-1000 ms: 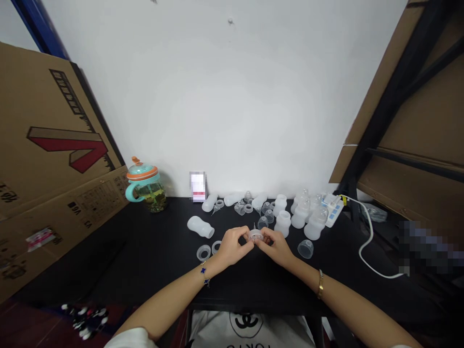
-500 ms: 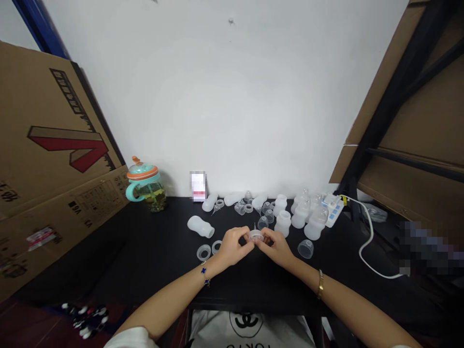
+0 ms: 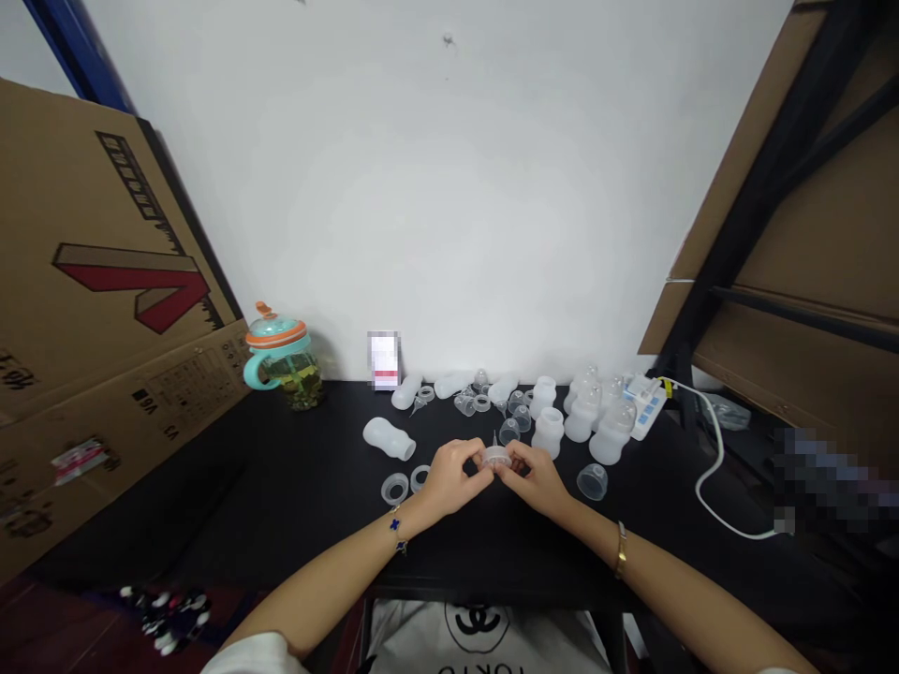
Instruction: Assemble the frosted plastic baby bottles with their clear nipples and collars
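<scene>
Between my fingertips is a whitish bottle collar ring (image 3: pixel 496 455) with a thin clear pointed teat standing up from it. My left hand (image 3: pixel 455 476) pinches its left side, and my right hand (image 3: pixel 537 477) pinches its right side. Two loose collar rings, one of them (image 3: pixel 394 489) in full view, lie left of my left hand. Beyond it a frosted baby bottle (image 3: pixel 389 438) rests on its side. An open-topped bottle (image 3: pixel 548 433) stands just past my right hand, and a clear dome cap (image 3: pixel 592 482) lies to its right.
Several assembled bottles (image 3: pixel 612 432) stand at the right beside a power strip (image 3: pixel 647 412) with a white cable (image 3: pixel 717 449). More bottles, caps and teats lie along the wall. A turquoise-lidded jug (image 3: pixel 285 365) and a phone-like screen (image 3: pixel 385 360) stand at the back left of the black table (image 3: pixel 281 505).
</scene>
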The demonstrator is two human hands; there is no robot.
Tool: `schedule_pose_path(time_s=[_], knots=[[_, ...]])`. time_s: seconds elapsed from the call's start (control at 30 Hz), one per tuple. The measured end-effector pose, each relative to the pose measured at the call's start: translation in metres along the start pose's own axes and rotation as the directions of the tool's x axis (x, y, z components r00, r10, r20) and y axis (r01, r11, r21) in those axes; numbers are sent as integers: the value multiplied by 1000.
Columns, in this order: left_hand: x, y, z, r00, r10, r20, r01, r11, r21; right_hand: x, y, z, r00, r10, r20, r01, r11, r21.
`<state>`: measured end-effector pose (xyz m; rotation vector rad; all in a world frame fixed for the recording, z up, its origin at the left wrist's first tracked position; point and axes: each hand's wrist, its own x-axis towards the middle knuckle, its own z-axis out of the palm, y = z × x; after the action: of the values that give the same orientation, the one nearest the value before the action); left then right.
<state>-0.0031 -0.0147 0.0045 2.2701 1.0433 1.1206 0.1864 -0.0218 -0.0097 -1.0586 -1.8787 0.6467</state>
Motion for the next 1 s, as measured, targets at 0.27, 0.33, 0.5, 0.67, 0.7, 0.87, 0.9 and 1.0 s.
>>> schedule_pose_path(time_s=[0.27,0.33,0.5,0.67,0.7,0.87,0.9,1.0], knots=[[0,0,1,1000,-26,8,26,999,24,0,-1,0,1000,-6,-12,6,1000,-5],[0,0,1,1000,-19,3,19,1000,24,0,-1,0,1000,-12,-13,11,1000,-6],[0,0,0,1000,7,-3,-7,1000,14,0,1,1,1000,-23,-14,23,1000,-16],[-1,-1,1,1000,7,-4,-7,1000,28,1,2,1,1000,-19,-17,19,1000,-22],[-1,-1,1,1000,8,-4,-8,1000,27,1,2,1,1000,-18,-16,18,1000,-23],[-1,0,0,1000,15,-6,-15,1000,22,0,2,2,1000,-23,-14,23,999,-22],[-1,0,0,1000,14,-6,-14,1000,24,0,2,2,1000,-24,-15,24,999,-21],[0,0,0,1000,14,-5,-14,1000,28,0,3,2,999,-28,-15,28,999,-22]])
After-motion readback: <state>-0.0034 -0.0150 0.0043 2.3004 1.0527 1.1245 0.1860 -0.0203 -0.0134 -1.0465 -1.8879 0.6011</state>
